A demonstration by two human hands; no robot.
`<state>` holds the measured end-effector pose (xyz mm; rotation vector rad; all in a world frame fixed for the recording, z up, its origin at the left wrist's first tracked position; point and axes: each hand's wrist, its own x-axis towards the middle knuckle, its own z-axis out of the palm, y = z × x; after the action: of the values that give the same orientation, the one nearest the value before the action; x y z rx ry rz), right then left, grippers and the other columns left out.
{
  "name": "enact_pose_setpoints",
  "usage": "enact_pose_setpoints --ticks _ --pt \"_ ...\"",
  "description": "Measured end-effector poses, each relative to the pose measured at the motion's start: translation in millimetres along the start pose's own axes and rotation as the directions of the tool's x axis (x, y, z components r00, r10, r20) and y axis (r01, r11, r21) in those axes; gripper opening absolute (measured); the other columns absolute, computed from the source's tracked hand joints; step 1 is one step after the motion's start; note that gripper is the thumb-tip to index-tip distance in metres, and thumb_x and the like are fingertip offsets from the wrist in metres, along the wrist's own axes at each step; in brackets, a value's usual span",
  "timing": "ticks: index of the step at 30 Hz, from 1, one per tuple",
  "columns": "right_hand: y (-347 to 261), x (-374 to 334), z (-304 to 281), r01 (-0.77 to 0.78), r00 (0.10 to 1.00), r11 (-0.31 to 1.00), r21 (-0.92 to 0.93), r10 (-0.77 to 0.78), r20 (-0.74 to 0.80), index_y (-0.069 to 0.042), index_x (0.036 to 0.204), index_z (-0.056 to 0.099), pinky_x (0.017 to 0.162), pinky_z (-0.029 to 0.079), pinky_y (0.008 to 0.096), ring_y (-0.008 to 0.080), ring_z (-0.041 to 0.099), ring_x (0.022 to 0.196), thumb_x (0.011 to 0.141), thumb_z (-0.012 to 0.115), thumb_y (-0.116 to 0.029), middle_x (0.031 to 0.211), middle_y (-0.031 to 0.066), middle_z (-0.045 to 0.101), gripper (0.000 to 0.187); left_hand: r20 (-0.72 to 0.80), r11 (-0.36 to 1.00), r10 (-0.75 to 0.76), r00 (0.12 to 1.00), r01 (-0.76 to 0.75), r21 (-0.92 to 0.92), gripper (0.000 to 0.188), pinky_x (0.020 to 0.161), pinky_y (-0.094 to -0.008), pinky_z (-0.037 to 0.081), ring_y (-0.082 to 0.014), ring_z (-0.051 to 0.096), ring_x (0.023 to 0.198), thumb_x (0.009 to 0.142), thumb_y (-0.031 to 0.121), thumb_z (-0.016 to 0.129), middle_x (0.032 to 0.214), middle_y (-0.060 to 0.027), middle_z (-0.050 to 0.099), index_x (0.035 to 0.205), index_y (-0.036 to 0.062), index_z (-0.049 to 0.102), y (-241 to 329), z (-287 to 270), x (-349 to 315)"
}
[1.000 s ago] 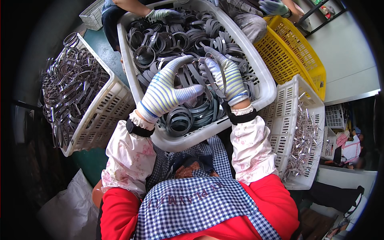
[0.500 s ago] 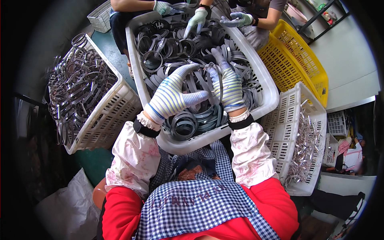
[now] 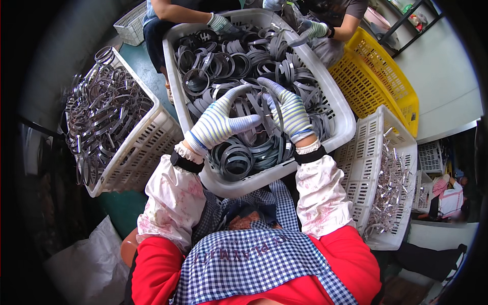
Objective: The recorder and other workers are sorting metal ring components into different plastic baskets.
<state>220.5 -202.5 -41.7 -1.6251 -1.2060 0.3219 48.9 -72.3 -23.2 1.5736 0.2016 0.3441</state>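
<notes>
My left hand [image 3: 217, 122], in a striped knit glove, curves over the near part of a white crate [image 3: 341, 133]. Its thumb and forefinger are spread apart; the other fingertips are hidden. My right hand [image 3: 293, 113], gloved alike, faces it with the fingers bent around a thin grey metal band [image 3: 280, 133]. This band hangs down from the right fingertips into the crate. Below both hands lie many grey metal rings [image 3: 237, 161], some nested in coils, some loose. Between my hands, the bands overlap and their ends are hard to tell apart.
A white crate [image 3: 133, 157] heaped with shiny hoops stands at left. On the right are a white crate [image 3: 362, 168] of small metal pieces and yellow crates [image 3: 376, 76]. Across from me, co-workers' gloved hands [image 3: 220, 23] reach to the far rim. A white sack [image 3: 91, 259] lies lower left.
Across the crate, one co-worker's gloved hand has drawn back from the rings to the far edge. Another has shifted lower over the rim. My own hands have barely moved.
</notes>
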Motion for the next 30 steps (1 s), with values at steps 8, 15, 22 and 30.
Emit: enact_pose_setpoints --ticks 8,15,22,30 --pt "10.8 2.0 -24.4 -0.146 0.948 0.952 0.270 0.212 -0.235 -0.009 0.143 0.052 0.083 0.054 0.0262 0.0121 0.066 0.092 0.107 0.049 -0.032 0.118 0.0112 0.069 0.042 -0.065 0.993 -0.081 0.995 0.074 -0.096 0.094 0.089 -0.0278 0.050 -0.0167 0.052 0.120 0.081 0.038 0.082 0.133 -0.0117 0.054 0.154 0.0055 0.034 4.8 -13.7 1.5" --pt "-3.5 -6.6 -27.4 -0.108 0.993 0.812 0.574 0.109 0.032 -0.004 0.132 0.059 0.093 0.052 0.0273 0.0124 0.064 0.105 0.097 0.065 -0.038 0.121 0.0082 0.067 0.049 -0.124 0.893 -0.089 0.988 0.024 -0.450 0.072 0.056 -0.0250 0.053 -0.0152 0.070 0.083 0.092 0.041 0.068 0.114 -0.0095 0.067 0.149 0.0072 0.039 -4.4 -26.1 5.7" --pt "-7.4 -9.8 -21.5 -0.041 0.978 0.856 0.515 -0.072 0.197 -0.005 0.123 0.067 0.101 0.048 0.0323 0.0158 0.060 0.119 0.086 0.079 -0.030 0.147 0.0130 0.051 0.046 -0.139 0.849 -0.160 0.977 0.064 -0.525 0.065 0.051 -0.0271 0.051 -0.0165 0.069 0.076 0.092 0.052 0.065 0.112 -0.0085 0.067 0.139 0.0091 0.051 -1.3 -28.1 1.2" --pt "-8.3 -11.0 -24.9 -0.061 0.986 0.847 0.528 -0.033 0.166 -0.007 0.129 0.065 0.108 0.043 0.0360 0.0223 0.052 0.132 0.082 0.082 -0.036 0.149 0.0163 0.048 0.058 -0.147 0.830 -0.167 0.975 0.059 -0.554 0.061 0.052 -0.0304 0.052 -0.0208 0.069 0.083 0.093 0.054 0.064 0.115 -0.0110 0.068 0.132 0.0077 0.057 3.4 -24.1 0.8"
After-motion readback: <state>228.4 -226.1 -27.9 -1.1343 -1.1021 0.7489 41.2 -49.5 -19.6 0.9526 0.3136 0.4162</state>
